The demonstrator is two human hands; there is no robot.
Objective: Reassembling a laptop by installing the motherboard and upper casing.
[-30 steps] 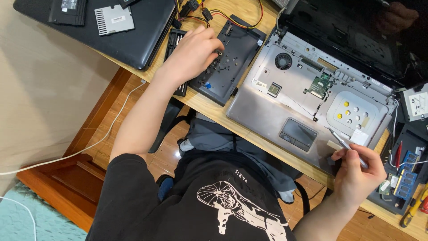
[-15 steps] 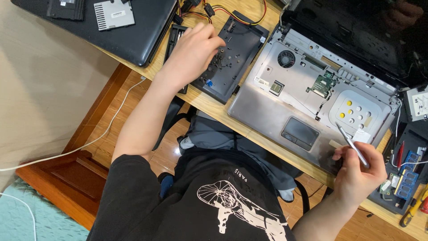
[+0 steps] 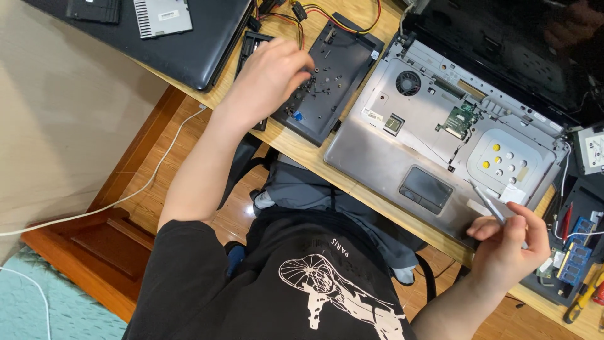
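The wooden desk point(image 3: 302, 146) carried everything within arm's reach of the seated person, so nothing called for a stretch. Largest on it was the opened silver laptop point(image 3: 402, 141), keyboard off and lid tilted back, its fan and green circuit board bared for work from above. A closed black laptop point(image 3: 189, 44) lay pushed to the far corner, out of the way, with a small grey drive point(image 3: 162, 16) on top of it. Between the two machines lay a black plastic panel point(image 3: 321, 79), flat side up, serving as a tray: small screws point(image 3: 322, 88) were scattered across it where they could not roll off the desk.

The left hand point(image 3: 267, 79) reached over that panel, fingers curled and pinched near the screws; whether it gripped one cannot be told, the fingertips being blurred. The right hand point(image 3: 506, 242) hovered just beside the laptop's front corner, closed around a slim screwdriver point(image 3: 487, 201) held pen-fashion, its tip angled toward the palm rest. Green memory sticks point(image 3: 574, 255) lay beside that hand.
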